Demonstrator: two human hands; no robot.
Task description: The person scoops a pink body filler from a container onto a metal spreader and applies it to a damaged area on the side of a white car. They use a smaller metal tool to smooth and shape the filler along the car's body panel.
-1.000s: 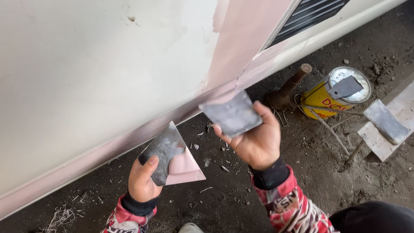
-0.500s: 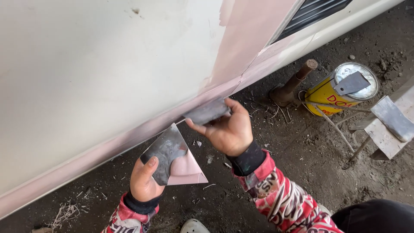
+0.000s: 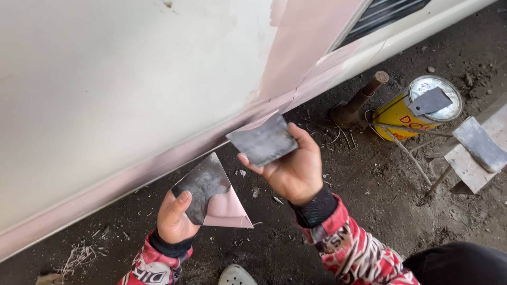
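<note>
Left hand (image 3: 174,219) gripping putty board (image 3: 214,192), right hand (image 3: 293,169) raising scraper (image 3: 262,141)

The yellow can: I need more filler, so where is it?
Head view, upper right: the yellow can lies on the dirt floor between a rusty post and a board.

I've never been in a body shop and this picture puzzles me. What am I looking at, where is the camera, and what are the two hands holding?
The camera sits on the person's head and looks down, so you see their own two hands. The left hand holds a flat triangular board, grey and smeared with pink paste. The right hand holds a thin grey spreader blade close to a pale vehicle panel, which carries a band of the same pink paste along its lower edge and up one strip. On the dirt ground lies a yellow can on its side with another blade on its lid. Beside it is a board bearing one more grey blade.
</note>
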